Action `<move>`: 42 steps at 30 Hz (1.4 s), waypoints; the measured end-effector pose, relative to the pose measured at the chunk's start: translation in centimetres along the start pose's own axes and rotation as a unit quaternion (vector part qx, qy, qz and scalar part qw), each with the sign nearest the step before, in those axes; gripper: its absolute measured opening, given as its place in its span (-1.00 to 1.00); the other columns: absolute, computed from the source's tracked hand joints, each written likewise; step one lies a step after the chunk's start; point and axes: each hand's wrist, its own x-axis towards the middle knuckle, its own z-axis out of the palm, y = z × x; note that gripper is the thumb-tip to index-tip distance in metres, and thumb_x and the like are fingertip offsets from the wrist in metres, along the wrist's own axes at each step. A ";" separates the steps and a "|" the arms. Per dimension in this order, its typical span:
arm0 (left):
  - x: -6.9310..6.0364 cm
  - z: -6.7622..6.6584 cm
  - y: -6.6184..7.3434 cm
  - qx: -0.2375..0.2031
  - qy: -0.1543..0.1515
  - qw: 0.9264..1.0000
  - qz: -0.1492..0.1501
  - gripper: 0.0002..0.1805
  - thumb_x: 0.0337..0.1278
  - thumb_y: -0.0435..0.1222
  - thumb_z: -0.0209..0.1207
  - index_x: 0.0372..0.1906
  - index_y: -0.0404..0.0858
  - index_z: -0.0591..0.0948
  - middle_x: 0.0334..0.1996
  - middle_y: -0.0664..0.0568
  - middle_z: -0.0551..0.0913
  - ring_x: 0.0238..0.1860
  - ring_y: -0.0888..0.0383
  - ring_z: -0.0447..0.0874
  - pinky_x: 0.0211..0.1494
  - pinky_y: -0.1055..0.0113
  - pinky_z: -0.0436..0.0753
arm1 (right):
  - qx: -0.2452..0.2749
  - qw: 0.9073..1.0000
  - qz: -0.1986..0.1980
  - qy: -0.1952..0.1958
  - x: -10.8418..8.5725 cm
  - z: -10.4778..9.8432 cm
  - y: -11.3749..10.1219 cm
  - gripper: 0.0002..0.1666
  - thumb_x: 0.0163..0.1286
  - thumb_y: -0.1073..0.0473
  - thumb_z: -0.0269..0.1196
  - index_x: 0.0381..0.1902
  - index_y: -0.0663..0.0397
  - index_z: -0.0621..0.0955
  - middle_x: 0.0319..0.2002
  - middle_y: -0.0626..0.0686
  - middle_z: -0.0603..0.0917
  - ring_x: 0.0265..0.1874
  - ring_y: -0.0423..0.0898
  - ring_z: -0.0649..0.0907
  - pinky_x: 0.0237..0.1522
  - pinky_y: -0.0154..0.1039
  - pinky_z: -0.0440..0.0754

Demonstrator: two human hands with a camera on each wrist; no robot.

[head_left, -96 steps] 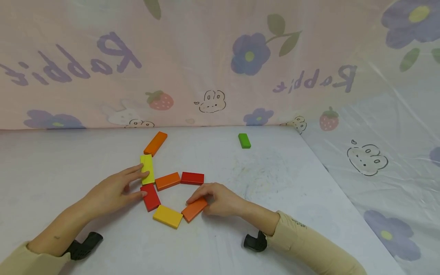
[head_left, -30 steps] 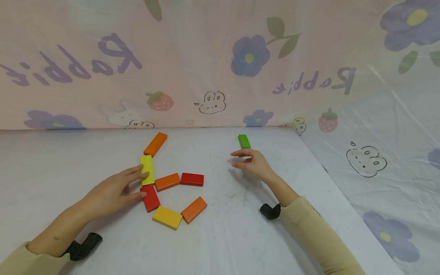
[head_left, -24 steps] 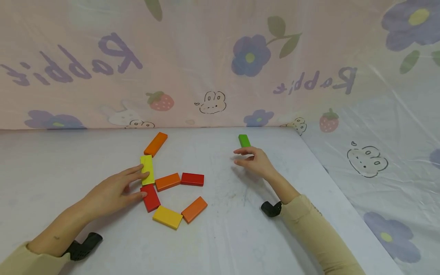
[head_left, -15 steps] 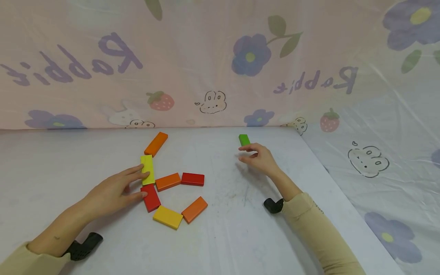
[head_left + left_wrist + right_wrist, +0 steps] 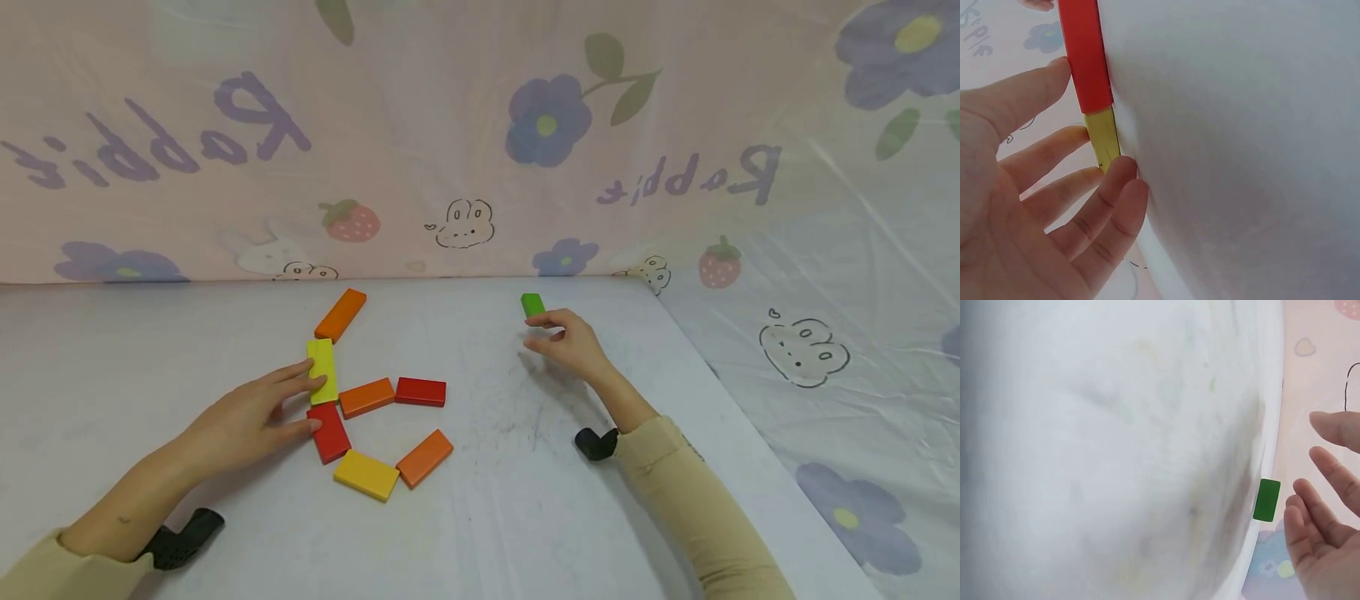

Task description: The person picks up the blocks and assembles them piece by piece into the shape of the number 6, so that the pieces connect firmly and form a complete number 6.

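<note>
My left hand (image 5: 251,412) rests beside two flat wooden blocks, fingertips on the lemon-yellow block (image 5: 321,354) and thumb on the red block (image 5: 330,437) below it. In the left wrist view its fingers (image 5: 1107,197) are spread and loosely bent. An amber block (image 5: 366,475) and an orange block (image 5: 425,458) continue the curve from that red one. Over the table's far right, my right hand (image 5: 573,343) hovers with thumb and fingers apart, holding nothing. Just beyond its fingertips lies a green block (image 5: 532,303), partly covered by them in the head view; a gap shows in the right wrist view.
Another orange block (image 5: 341,315) slants off the lemon-yellow one's far end. A middle orange block (image 5: 366,397) and a second red block (image 5: 421,392) branch rightward. The white table (image 5: 510,517) meets a printed curtain (image 5: 420,133) behind and on the right. Black wrist-worn pieces (image 5: 596,444) hang below both forearms.
My right hand has let go of the lower orange block and moved right and away from me to the green block, slowing lately. The left hand and the arranged blocks stay put.
</note>
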 end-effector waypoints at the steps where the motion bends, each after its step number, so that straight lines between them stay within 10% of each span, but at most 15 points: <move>1: 0.0 0.0 0.0 0.000 0.000 1.000 0.000 -0.36 0.04 -0.08 0.33 0.24 -0.23 0.52 0.33 -0.31 0.34 0.22 -0.30 0.39 0.13 -0.24 0.48 | -0.002 1.000 0.001 0.001 0.1 0.0 0.0 -0.54 0.23 0.17 0.34 0.09 0.20 0.61 0.14 0.22 0.52 0.12 0.14 0.51 0.11 0.02 0.51; 42: -0.2 -0.2 0.2 -0.006 0.006 1.000 0.004 -0.37 0.04 -0.10 0.33 0.24 -0.24 0.52 0.34 -0.30 0.34 0.29 -0.33 0.32 0.16 -0.27 0.43 | -0.010 0.999 0.032 0.011 2.8 -0.2 0.2 -0.45 0.31 0.14 0.27 0.22 0.24 0.49 0.28 0.29 0.39 0.26 0.21 0.39 0.26 0.07 0.42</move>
